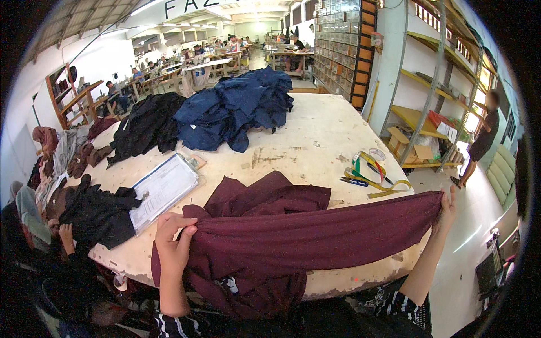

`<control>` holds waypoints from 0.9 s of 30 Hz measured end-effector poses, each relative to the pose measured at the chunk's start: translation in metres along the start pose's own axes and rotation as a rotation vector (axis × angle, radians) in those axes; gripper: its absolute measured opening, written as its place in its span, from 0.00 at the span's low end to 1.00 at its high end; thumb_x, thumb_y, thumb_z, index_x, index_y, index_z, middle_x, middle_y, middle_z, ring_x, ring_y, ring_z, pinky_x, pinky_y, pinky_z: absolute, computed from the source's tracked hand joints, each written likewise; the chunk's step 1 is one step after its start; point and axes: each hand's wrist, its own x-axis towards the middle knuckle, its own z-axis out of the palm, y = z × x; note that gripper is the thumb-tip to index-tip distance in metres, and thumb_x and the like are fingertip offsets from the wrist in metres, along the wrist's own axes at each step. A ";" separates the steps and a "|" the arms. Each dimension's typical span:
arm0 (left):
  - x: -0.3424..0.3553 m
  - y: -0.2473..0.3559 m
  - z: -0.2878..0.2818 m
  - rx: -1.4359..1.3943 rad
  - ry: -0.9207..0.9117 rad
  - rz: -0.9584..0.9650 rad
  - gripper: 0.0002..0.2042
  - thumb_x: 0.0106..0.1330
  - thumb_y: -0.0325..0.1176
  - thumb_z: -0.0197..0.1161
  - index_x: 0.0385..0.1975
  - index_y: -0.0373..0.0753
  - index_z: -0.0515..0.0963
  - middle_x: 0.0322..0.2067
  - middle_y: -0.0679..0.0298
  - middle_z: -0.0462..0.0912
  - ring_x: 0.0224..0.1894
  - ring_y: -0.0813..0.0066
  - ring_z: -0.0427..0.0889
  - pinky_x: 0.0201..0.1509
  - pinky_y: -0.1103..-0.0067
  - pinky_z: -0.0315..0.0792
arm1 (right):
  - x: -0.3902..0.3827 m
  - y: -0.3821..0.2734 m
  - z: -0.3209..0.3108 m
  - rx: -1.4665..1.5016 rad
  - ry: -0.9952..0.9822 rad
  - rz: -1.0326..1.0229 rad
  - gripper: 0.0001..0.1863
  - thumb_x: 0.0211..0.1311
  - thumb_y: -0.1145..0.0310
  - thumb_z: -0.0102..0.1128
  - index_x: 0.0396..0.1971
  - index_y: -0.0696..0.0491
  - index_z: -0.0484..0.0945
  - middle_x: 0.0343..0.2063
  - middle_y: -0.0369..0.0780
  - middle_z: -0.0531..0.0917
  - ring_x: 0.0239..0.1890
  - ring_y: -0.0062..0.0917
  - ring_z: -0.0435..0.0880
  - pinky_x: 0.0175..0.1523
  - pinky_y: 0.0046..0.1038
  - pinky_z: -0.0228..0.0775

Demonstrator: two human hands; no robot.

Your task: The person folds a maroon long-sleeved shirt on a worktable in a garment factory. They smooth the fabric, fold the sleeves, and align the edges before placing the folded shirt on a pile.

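Note:
A maroon garment [315, 234] is stretched between my two hands above the near edge of the table [315, 135]. My left hand [173, 239] pinches its edge between thumb and fingers at the left. Far to the right, my right hand [446, 209] grips the other end, pulling a long straight edge taut. The rest of the maroon cloth lies bunched on the table behind and hangs down in front of me. A small white label [230, 284] shows on the lower part.
A blue garment pile [236, 107] and a black one [146, 124] lie at the back. A clipboard [166, 186] sits left; a yellow measuring tape [389, 188], pens [354, 181] and a tape roll [377, 154] lie right. At left, another person's hand [67, 238] is beside black cloth [98, 211].

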 end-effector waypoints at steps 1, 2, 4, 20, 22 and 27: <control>0.000 -0.002 0.001 -0.005 -0.013 -0.020 0.06 0.48 0.24 0.66 0.27 0.37 0.80 0.27 0.62 0.77 0.38 0.68 0.73 0.46 0.77 0.66 | 0.000 0.005 -0.002 0.002 -0.021 0.001 0.27 0.61 0.75 0.53 0.61 0.53 0.59 0.35 0.42 0.79 0.33 0.21 0.79 0.38 0.23 0.74; 0.000 -0.006 0.003 -0.011 -0.026 -0.040 0.06 0.48 0.24 0.66 0.27 0.37 0.80 0.27 0.62 0.77 0.38 0.68 0.73 0.46 0.77 0.66 | -0.001 0.009 -0.004 0.004 -0.042 0.001 0.27 0.61 0.75 0.53 0.61 0.53 0.59 0.35 0.42 0.79 0.33 0.21 0.79 0.38 0.23 0.74; -0.001 -0.016 0.006 -0.039 -0.065 -0.072 0.06 0.49 0.24 0.66 0.28 0.38 0.81 0.28 0.62 0.78 0.39 0.67 0.73 0.46 0.76 0.66 | -0.004 0.004 -0.007 0.027 -0.010 -0.044 0.27 0.61 0.75 0.53 0.60 0.53 0.60 0.36 0.42 0.79 0.34 0.21 0.79 0.39 0.22 0.73; 0.010 -0.091 0.143 -0.296 -0.280 -0.397 0.08 0.56 0.27 0.63 0.34 0.34 0.80 0.30 0.62 0.81 0.34 0.75 0.78 0.41 0.80 0.70 | -0.169 0.046 0.161 -1.223 -1.220 -0.323 0.41 0.52 0.45 0.56 0.62 0.52 0.56 0.64 0.50 0.53 0.67 0.41 0.49 0.66 0.51 0.36; 0.004 -0.096 0.140 -0.382 -0.305 -0.430 0.09 0.56 0.26 0.63 0.36 0.34 0.79 0.31 0.63 0.81 0.35 0.77 0.77 0.43 0.82 0.70 | -0.159 0.070 0.145 -1.421 -1.104 -0.173 0.40 0.53 0.45 0.55 0.62 0.52 0.56 0.63 0.50 0.54 0.66 0.41 0.51 0.66 0.51 0.37; 0.010 -0.085 0.129 -0.441 -0.261 -0.361 0.08 0.55 0.26 0.64 0.35 0.35 0.79 0.34 0.65 0.80 0.37 0.78 0.77 0.45 0.83 0.69 | -0.147 0.038 0.163 -1.254 -0.954 -0.162 0.31 0.52 0.56 0.61 0.57 0.49 0.64 0.58 0.45 0.65 0.62 0.37 0.61 0.65 0.52 0.41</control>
